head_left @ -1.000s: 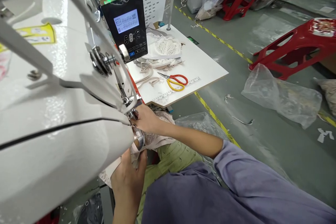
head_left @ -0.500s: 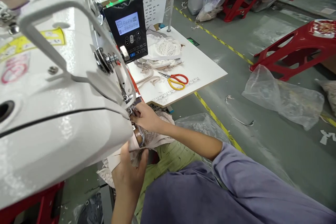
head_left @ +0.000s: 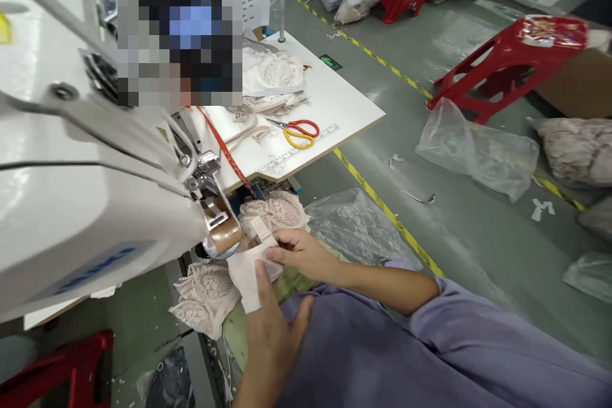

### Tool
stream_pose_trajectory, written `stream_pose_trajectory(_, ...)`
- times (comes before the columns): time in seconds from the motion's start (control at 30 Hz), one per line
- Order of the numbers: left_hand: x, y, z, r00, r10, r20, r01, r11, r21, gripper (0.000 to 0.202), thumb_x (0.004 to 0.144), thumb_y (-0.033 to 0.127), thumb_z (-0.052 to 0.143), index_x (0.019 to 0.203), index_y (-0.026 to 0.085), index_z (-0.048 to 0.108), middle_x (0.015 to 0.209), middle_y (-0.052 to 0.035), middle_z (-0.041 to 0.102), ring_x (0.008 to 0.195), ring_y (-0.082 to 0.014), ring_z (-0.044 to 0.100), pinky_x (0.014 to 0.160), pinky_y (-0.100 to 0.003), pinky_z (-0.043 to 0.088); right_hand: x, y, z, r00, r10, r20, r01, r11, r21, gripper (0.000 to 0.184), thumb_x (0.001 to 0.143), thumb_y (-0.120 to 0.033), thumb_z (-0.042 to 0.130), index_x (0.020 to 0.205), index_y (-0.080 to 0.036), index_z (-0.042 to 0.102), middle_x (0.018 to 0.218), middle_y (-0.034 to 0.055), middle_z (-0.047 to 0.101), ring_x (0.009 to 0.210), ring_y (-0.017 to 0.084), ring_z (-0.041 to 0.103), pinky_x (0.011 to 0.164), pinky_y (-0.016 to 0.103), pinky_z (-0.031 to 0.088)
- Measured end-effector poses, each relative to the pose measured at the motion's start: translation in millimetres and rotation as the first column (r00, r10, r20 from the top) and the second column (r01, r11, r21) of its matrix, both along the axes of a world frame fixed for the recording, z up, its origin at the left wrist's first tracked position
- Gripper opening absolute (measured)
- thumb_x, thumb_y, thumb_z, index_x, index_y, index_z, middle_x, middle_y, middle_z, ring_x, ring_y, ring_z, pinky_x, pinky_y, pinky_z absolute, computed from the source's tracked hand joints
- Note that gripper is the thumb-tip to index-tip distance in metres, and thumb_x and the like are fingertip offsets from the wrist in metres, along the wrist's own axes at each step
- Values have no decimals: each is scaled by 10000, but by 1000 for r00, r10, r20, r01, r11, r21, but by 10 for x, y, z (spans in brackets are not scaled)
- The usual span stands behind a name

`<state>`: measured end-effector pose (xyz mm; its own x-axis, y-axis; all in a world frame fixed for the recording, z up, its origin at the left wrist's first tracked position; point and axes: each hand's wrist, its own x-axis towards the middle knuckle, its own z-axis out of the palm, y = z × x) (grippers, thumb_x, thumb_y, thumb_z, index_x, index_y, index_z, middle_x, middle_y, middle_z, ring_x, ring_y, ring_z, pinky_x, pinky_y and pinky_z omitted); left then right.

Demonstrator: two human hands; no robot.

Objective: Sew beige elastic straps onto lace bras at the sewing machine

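A pale beige lace bra (head_left: pixel 255 274) lies turned partly flat between my hands, just in front of the sewing machine (head_left: pixel 119 210). My right hand (head_left: pixel 308 258) pinches the smooth band near a strap end, thumb on top. My left hand (head_left: pixel 272 328) has its index finger stretched over the band and its thumb apart; its other fingers are hidden, seemingly under the cloth. Lace cups (head_left: pixel 208 296) hang left of my hands, and more lace cups (head_left: pixel 275 210) lie behind them. The machine's rounded sewing arm (head_left: pixel 222 233) stands just beyond the band, apart from it.
On the white table (head_left: pixel 344 108) are scissors (head_left: pixel 299 132) with red and yellow handles and a pile of lace pieces (head_left: pixel 275 76). A red ribbon (head_left: pixel 229 159) runs down beside the machine. Red stools (head_left: pixel 511 64) and plastic bags (head_left: pixel 478 146) occupy the floor.
Both hands have drawn the bra away from the machine's needle area, toward my body and to the right. The view has shifted right, and the machine's display is now blurred over.
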<state>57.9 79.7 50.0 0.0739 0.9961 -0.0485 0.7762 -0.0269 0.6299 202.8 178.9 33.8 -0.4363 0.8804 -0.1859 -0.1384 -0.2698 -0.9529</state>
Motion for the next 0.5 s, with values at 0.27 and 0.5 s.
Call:
stream_pose_trajectory(0.27,-374,237,310,984,-179,13,160,908,386,316,938,192,509,1242,201,594,1101,-122,713,1095,-260,666,923,-404,535,168,163,71,904,424,-60,-425,905,-7,385,911,-530,573,888,-151,634,690,-33,506,590,89,441,537,212,352)
stream_pose_trajectory(0.5,-402,519,96,984,-104,-142,82,985,-152,430,979,382,364,772,154,664,612,-86,644,662,-235,653,756,-401,525,5,146,59,691,101,715,-633,562,532,235,930,-189,527,739,-161,661,662,10,589,592,125,479,541,257,290)
